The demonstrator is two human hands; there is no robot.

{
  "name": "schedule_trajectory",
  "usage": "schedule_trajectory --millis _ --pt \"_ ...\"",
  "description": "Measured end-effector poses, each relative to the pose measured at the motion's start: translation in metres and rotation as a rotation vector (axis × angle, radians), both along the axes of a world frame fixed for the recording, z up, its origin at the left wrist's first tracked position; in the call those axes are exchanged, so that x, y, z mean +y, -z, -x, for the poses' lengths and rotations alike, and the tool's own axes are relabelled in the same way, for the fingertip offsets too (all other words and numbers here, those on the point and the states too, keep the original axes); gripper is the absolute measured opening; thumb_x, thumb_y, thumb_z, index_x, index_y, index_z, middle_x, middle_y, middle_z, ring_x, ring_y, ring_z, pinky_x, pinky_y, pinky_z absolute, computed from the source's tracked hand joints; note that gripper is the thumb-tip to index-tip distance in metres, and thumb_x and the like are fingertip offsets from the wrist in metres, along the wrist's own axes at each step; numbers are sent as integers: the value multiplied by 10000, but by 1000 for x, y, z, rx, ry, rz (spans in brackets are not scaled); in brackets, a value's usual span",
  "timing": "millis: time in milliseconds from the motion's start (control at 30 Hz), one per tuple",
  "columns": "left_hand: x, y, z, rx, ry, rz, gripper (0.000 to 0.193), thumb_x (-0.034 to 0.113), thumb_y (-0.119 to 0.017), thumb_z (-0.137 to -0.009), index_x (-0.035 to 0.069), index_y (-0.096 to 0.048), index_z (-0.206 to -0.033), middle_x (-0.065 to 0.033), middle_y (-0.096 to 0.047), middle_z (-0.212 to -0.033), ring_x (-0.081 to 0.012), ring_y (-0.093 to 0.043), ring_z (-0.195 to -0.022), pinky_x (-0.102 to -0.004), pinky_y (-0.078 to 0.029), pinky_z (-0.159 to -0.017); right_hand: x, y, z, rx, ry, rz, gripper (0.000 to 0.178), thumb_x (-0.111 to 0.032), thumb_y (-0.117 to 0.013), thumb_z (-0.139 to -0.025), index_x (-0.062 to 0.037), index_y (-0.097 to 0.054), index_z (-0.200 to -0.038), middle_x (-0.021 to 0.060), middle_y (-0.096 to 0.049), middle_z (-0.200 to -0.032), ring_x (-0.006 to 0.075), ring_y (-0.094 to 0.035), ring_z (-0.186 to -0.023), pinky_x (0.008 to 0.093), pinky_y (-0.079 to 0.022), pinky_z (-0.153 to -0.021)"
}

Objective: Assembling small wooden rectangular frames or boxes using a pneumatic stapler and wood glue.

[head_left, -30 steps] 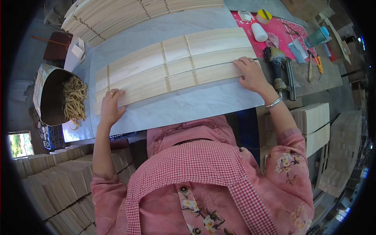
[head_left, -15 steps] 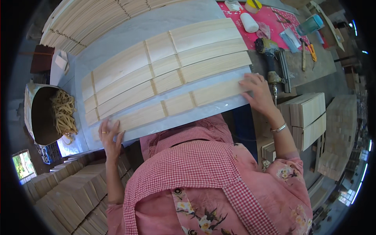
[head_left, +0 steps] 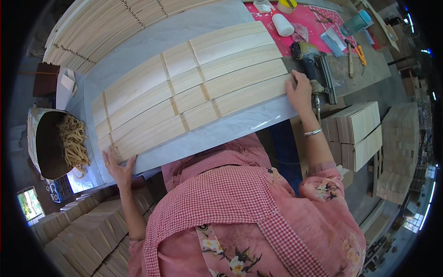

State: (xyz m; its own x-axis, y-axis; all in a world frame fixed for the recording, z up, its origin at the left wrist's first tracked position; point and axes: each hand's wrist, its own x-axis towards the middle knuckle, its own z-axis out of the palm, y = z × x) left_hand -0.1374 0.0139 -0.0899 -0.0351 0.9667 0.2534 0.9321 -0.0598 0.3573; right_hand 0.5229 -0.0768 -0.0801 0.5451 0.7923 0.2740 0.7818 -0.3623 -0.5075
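Observation:
Several long pale wooden slats with narrow cross grooves lie side by side on the grey-white tabletop (head_left: 194, 145). The nearest slat (head_left: 157, 134) lies against the row, its grooves slightly out of line with the rest. My left hand (head_left: 119, 171) grips its left end, thumb on the near edge and fingers at the corner. At the opposite end my right hand (head_left: 301, 92) grips the slat with thumb and fingers bent round its corner.
A tall stack of grooved slats (head_left: 106, 27) fills the far left. A box of wood strips (head_left: 74, 138) stands left. At right lie a nail gun (head_left: 316, 64), a hammer (head_left: 350, 60) and a white bottle (head_left: 283, 25). Wood stacks (head_left: 364, 124) stand beyond the right edge.
Both hands have moved the nearest slat away from me and left, closing the gap to the row. The whole view has also shifted slightly.

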Motion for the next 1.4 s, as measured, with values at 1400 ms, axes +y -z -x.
schedule_trajectory --millis 1400 --pt "81 2 3 34 -195 50 590 306 -640 -985 -62 -515 -1429 -276 -466 -1512 -427 -451 -1373 -452 -379 -1143 73 20 -10 -247 28 -82 262 -168 -640 -941 11 -708 -1119 162 -680 -1096 336 -641 -981 395 -521 -898"
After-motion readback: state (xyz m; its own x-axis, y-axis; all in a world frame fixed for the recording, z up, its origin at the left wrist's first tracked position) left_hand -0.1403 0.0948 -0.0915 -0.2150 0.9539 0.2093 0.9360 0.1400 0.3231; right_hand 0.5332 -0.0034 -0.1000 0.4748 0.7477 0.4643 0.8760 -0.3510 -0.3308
